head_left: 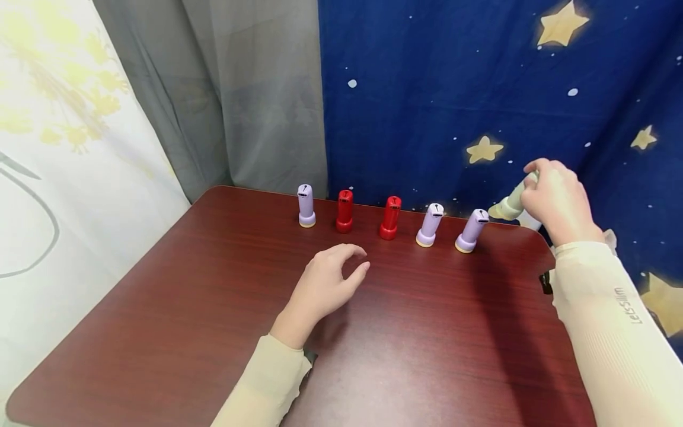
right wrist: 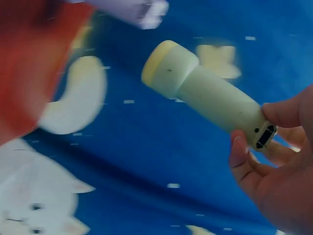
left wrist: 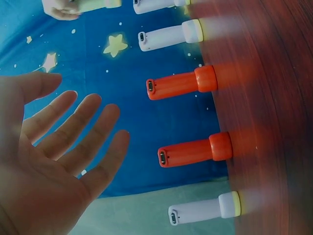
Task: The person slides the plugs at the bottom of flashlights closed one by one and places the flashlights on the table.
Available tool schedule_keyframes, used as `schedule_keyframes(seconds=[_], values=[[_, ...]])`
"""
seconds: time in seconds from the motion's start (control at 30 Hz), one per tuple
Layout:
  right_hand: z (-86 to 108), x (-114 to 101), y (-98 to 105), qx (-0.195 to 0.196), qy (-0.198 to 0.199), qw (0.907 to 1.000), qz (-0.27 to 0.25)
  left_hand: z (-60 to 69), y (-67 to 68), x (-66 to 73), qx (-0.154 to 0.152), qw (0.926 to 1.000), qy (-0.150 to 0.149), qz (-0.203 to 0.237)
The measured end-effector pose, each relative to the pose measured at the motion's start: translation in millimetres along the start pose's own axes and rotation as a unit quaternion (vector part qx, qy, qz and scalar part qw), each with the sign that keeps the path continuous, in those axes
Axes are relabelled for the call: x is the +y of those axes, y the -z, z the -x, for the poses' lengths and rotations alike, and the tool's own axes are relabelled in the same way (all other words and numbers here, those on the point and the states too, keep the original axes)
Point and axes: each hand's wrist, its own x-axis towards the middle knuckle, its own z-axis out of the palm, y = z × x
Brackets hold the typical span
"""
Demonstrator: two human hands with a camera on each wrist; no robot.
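Note:
A pale green flashlight [right wrist: 215, 95] is pinched near its tail end by my right hand [head_left: 557, 198]. It tilts in the air by the table's far right corner, its yellowish head pointing down and left. My left hand [head_left: 325, 284] hovers over the table's middle with relaxed fingers, holding nothing. Beyond it, a row of flashlights stands head-down along the far edge: a lilac one [head_left: 306, 206], a red one [head_left: 345, 212], a second red one [head_left: 391, 218], another lilac one [head_left: 430, 225] and a lilac one [head_left: 472, 231] nearest my right hand.
The dark reddish-brown table [head_left: 187, 320] ends at the back against a blue star-patterned curtain [head_left: 416, 107]. A grey curtain [head_left: 267, 89] hangs left of it, and a white floral cloth [head_left: 69, 196] lies along the left side.

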Motion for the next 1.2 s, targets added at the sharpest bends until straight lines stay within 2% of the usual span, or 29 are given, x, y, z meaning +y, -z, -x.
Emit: schedule_keyframes(seconds=[0.13, 0.23, 0.33, 0.43, 0.63, 0.97, 1.2], values=[[0.2, 28.3, -25.9, -0.030, 0.013, 0.9995, 0.003, 1.2, 0.2, 0.0, -0.002, 1.0000, 0.003, -0.001], [4.8, 46.0, -44.7, -0.072, 0.016, 0.9972, 0.011, 1.6, 0.6, -1.0, -0.005, 1.0000, 0.005, 0.003], [9.2, 58.1, -58.0, -0.109, 0.014, 0.9937, 0.023, 2.2, 0.6, -1.8, -0.009, 0.9999, 0.004, 0.006], [11.6, 65.3, -65.9, -0.127, 0.007, 0.9915, 0.029, 3.3, 0.7, -2.5, -0.011, 0.9999, 0.006, 0.006], [15.8, 73.9, -73.7, -0.130, 0.004, 0.9909, 0.032, 4.9, -0.3, -4.6, -0.014, 0.9998, 0.014, 0.004], [24.4, 77.4, -80.7, -0.126, 0.005, 0.9909, 0.046, 5.7, 1.8, -5.4, -0.020, 0.9997, 0.009, 0.007], [22.5, 72.6, -75.2, -0.156, -0.018, 0.9860, 0.055, 4.7, 3.5, -11.3, -0.018, 0.9997, 0.014, -0.002]])
